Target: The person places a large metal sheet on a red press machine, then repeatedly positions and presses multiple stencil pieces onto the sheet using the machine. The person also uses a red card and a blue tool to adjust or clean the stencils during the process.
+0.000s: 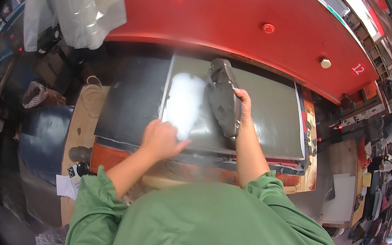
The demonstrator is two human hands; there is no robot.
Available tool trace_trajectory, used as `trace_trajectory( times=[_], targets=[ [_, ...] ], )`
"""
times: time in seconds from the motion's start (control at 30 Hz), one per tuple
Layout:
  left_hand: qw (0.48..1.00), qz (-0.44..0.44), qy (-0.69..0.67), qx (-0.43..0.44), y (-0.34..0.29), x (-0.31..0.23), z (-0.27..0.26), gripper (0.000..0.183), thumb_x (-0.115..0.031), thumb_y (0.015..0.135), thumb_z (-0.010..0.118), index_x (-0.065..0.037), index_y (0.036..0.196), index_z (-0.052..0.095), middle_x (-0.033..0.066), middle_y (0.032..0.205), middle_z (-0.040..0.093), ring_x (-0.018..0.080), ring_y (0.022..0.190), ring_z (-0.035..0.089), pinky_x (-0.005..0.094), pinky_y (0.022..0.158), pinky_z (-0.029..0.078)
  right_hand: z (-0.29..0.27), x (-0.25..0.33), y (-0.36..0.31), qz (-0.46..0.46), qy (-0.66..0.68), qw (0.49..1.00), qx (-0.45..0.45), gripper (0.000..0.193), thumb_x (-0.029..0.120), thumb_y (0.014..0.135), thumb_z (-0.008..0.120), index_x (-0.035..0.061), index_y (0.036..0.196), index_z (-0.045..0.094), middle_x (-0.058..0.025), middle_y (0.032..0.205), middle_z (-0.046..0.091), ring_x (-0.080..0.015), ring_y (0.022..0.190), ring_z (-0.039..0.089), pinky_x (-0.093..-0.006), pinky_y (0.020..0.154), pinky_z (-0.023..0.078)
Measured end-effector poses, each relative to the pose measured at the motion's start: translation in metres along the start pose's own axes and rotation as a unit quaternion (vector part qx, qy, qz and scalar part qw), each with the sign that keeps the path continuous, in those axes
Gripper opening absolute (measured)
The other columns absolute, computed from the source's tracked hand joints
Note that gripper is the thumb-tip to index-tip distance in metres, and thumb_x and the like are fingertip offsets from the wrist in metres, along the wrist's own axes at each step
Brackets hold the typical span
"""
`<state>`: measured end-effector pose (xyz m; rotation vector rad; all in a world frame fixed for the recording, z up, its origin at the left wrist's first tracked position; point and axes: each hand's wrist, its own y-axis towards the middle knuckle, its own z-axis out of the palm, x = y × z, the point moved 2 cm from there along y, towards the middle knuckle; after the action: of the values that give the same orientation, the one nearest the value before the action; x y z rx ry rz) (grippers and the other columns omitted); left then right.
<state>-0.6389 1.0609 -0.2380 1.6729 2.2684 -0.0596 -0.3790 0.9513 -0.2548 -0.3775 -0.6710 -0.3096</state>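
My right hand [245, 105] grips the edge of a dark grey, sole-shaped cutting die [223, 99], tilted on its side above a sheet. That olive-grey sheet [276, 121] has a pale left edge and a bright glare patch. My left hand [160, 140] is over the sheet's left edge, thumb stretched out to the right, holding nothing that I can see. Its fingertips are slightly blurred, and whether they touch the sheet I cannot tell. A black sheet [128, 102] lies to the left on the same work surface.
A wide red press beam [221, 13] with a red button [268, 28] and a pale knob [325, 62] spans the far side. Clear plastic bags [83, 18] hang at upper left. A phone [73, 172] and coiled cord [92, 94] lie on the left wooden board.
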Motion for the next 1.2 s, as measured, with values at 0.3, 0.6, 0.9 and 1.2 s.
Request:
trace_trajectory(
  times=[0.3, 0.6, 0.9, 1.2],
  targets=[
    [0.878, -0.169, -0.437, -0.094, 0.108, -0.069, 0.031, 0.048, -0.044, 0.090, 0.067, 0.000, 0.101, 0.051, 0.0162, 0.093, 0.060, 0.0237, 0.083, 0.058, 0.0360, 0.075, 0.049, 0.011, -0.010, 0.014, -0.108, -0.109, 0.988, -0.003, 0.052, 0.021, 0.080, 0.060, 0.0039, 0.129, 0.052, -0.0093, 0.104, 0.063, -0.0223, 0.091, 0.062, -0.0345, 0.082, 0.053],
    [0.875, -0.227, -0.359, -0.231, 0.093, 0.025, 0.042, 0.025, -0.024, 0.098, 0.055, -0.002, 0.090, 0.063, 0.0149, 0.077, 0.065, 0.0282, 0.070, 0.062, 0.0422, 0.067, 0.049, -0.009, -0.019, 0.031, -0.101, -0.147, 0.982, -0.062, 0.084, 0.019, 0.076, 0.064, 0.0013, 0.152, 0.031, -0.0137, 0.120, 0.061, -0.0226, 0.105, 0.059, -0.0370, 0.092, 0.049],
    [0.849, -0.297, -0.267, -0.345, 0.018, 0.178, -0.034, 0.029, -0.023, 0.100, 0.047, 0.002, 0.090, 0.059, 0.0186, 0.080, 0.060, 0.0304, 0.076, 0.059, 0.0405, 0.069, 0.045, -0.006, -0.021, 0.033, -0.100, -0.137, 0.985, -0.030, 0.084, 0.017, 0.077, 0.062, 0.0009, 0.153, 0.029, -0.0101, 0.114, 0.064, -0.0176, 0.097, 0.060, -0.0322, 0.089, 0.048],
    [0.904, -0.369, -0.095, -0.195, -0.049, 0.132, 0.045, 0.023, -0.026, 0.099, 0.050, -0.004, 0.103, 0.059, 0.0241, 0.092, 0.067, 0.0465, 0.091, 0.062, 0.0547, 0.075, 0.047, 0.027, -0.001, 0.000, -0.163, -0.328, 0.921, -0.131, 0.073, 0.025, 0.076, 0.070, 0.0040, 0.143, 0.050, -0.0100, 0.116, 0.064, -0.0199, 0.098, 0.062, -0.0342, 0.092, 0.048]
  ],
)
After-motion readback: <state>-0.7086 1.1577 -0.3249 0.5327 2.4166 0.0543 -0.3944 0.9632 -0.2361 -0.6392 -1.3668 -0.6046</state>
